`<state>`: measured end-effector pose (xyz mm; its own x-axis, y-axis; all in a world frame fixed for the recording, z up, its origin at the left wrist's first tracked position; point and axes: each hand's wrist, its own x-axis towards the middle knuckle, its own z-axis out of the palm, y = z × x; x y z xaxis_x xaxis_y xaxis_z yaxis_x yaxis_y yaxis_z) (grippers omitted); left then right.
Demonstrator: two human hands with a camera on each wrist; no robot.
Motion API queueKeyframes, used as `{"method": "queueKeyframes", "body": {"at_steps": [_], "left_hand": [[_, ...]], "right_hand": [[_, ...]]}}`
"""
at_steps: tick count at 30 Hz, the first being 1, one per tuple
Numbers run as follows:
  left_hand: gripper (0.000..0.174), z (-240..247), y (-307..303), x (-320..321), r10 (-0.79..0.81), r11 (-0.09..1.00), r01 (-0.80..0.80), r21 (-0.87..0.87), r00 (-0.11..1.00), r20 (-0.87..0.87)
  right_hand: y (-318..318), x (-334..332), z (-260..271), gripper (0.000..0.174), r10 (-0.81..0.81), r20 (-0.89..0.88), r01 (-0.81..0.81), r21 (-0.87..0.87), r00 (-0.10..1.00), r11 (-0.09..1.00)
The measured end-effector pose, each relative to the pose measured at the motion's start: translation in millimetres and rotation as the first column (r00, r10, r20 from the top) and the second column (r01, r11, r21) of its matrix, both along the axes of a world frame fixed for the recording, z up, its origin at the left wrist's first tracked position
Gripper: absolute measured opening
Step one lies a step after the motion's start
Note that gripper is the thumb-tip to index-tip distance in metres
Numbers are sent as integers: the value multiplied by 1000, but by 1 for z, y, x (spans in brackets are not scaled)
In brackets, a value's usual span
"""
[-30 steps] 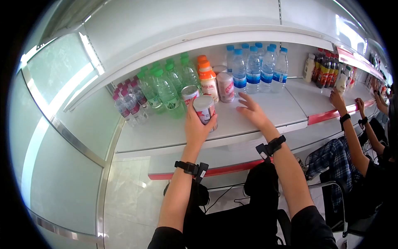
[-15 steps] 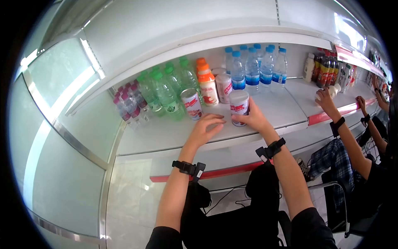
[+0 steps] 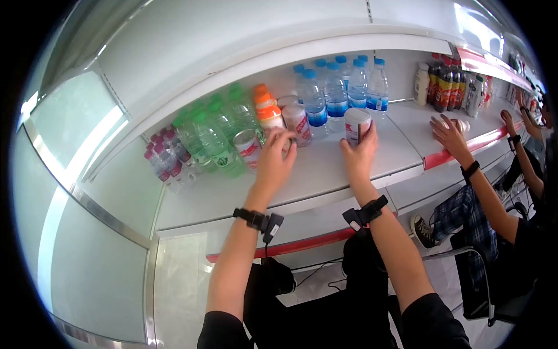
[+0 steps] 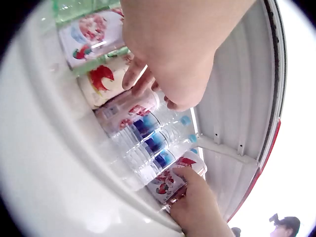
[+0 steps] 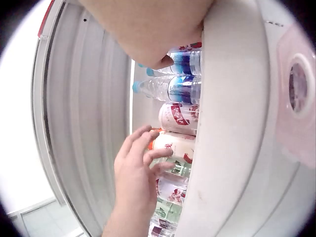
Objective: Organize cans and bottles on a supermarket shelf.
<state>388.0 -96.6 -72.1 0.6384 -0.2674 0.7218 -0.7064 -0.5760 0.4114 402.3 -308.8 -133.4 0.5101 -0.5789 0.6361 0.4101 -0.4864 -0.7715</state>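
On the shelf, my right hand grips a white-and-red can by its side, in front of the blue-capped water bottles. The can stands upright, its pale lid facing up. My left hand hovers with loosely bent fingers before an orange-capped bottle, empty. In the right wrist view, the left hand's fingers spread close to that bottle's label. A similar can stands left of this hand, and a pinkish can to its right.
Green-capped bottles and purple-capped bottles stand at the left. An upper shelf edge overhangs the row. To the right, another person's hand is near a pale bottle, in front of dark red-capped bottles.
The can passed from my left hand to my right, which has moved it toward the blue-capped bottles. My emptied left hand has risen toward the orange-capped bottle. The view has shifted slightly.
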Motion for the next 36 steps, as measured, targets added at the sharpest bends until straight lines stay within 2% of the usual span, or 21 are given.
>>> {"method": "queueKeyframes", "body": {"at_steps": [1,3,4,6,7,9,11,13,17,19,21,23,27,30,36], "left_hand": [[28,4,-9,14,-7,1000,7,2,1000,-7],[34,9,-25,39,166,969,-195,148,968,188],[34,13,-32,47,159,971,-187,151,970,182],[46,20,-47,59,370,908,-400,126,906,208],[46,21,-52,61,359,912,-389,131,911,206],[53,21,-56,62,495,832,-478,282,869,12],[55,14,-56,57,475,833,-470,292,878,58],[55,12,-56,46,454,838,-490,241,870,190],[56,12,-63,20,468,835,-489,252,872,142],[58,11,-64,16,451,886,-450,113,892,22],[61,7,-59,13,468,879,-473,65,880,85],[65,3,-48,15,422,900,-435,-21,859,289],[67,-6,-21,6,410,909,-409,-73,853,323],[64,-10,1,-19,399,915,-361,-180,875,273],[58,-20,52,-50,469,882,-431,-190,834,289]], "right_hand": [[1,-1,1,96,-7,-7,7,2,1000,1000],[1,-1,2,97,27,12,-27,26,1000,999],[1,-1,1,98,32,14,-32,27,999,999],[1,1,0,97,25,19,-25,21,1000,999],[2,0,1,97,26,25,-26,18,999,999],[2,-3,2,96,25,1,-25,36,1000,999],[2,-4,4,96,43,-12,-43,39,999,998],[2,-5,5,96,52,-10,-52,45,999,998],[5,-5,3,93,49,3,-49,49,999,998],[4,-5,3,92,45,9,-46,49,999,998],[4,-7,7,89,34,-40,-33,31,999,999],[3,-3,2,88,49,-28,-49,0,998,999],[3,-2,1,86,99,-6,-99,-17,995,995],[2,1,-1,84,103,23,-102,-17,994,995],[-1,1,-2,79,140,-22,-140,6,990,990]]}}
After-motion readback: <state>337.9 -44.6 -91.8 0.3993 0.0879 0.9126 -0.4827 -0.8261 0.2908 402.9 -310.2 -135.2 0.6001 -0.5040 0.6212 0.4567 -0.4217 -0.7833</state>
